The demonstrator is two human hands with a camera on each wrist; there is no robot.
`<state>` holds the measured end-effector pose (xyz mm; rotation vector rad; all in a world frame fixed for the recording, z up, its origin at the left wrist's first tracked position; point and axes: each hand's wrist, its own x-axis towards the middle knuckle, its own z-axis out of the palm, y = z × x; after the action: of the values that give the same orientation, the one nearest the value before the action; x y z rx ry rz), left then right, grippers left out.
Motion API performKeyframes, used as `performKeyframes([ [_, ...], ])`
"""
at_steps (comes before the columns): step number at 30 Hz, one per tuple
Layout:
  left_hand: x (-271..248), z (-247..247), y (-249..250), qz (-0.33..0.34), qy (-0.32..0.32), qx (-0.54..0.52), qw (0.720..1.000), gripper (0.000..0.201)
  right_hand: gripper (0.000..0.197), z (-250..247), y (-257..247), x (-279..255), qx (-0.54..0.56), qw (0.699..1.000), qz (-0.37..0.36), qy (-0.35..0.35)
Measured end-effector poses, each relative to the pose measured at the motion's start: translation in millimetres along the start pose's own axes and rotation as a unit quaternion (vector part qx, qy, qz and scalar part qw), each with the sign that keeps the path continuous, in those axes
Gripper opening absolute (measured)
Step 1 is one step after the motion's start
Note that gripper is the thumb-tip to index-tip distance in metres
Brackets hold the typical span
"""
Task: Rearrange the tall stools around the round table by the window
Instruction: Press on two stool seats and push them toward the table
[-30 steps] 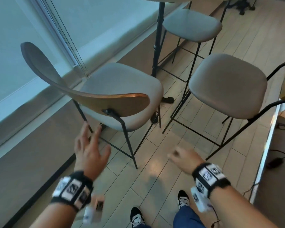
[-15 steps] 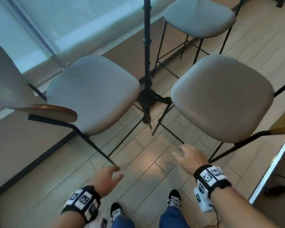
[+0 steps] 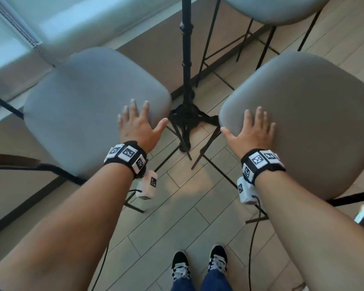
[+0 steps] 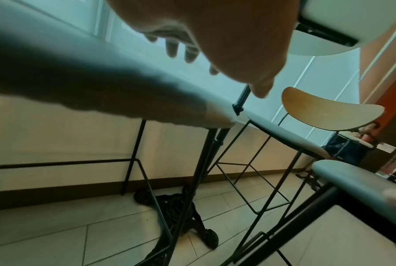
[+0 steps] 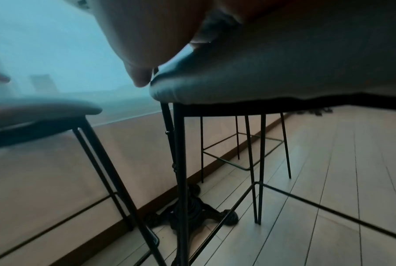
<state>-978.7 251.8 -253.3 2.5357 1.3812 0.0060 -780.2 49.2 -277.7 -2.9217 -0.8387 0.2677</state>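
Note:
Two tall stools with grey padded seats and thin black legs stand side by side before me. My left hand (image 3: 138, 122) lies flat, fingers spread, on the near right part of the left stool's seat (image 3: 88, 101). My right hand (image 3: 251, 129) lies flat on the near left corner of the right stool's seat (image 3: 307, 114). Neither hand curls round anything. The left wrist view has the left hand's fingers (image 4: 176, 46) straight over the seat (image 4: 101, 81). In the right wrist view the palm (image 5: 151, 39) rests on the seat edge (image 5: 249, 84). A third stool (image 3: 271, 9) stands behind.
The round table's black pedestal (image 3: 186, 59) and its cast-iron foot (image 3: 187, 120) stand between the two near stools. The window and low wall (image 3: 135, 24) run along the left. The third stool has a wooden backrest (image 4: 329, 109). My feet (image 3: 200, 267) are on wood-plank floor.
Both hands have come up and forward from in front of the stools and now lie on the two seats. The camera has moved closer to the table's pedestal.

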Motion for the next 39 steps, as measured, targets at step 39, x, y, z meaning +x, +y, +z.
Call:
performKeyframes([
  [39, -20.9, 26.3, -84.9, 0.013, 0.025, 0.067, 0.997, 0.072, 0.093, 26.8, -15.8, -10.8, -0.008, 0.997, -0.044, 0.069],
])
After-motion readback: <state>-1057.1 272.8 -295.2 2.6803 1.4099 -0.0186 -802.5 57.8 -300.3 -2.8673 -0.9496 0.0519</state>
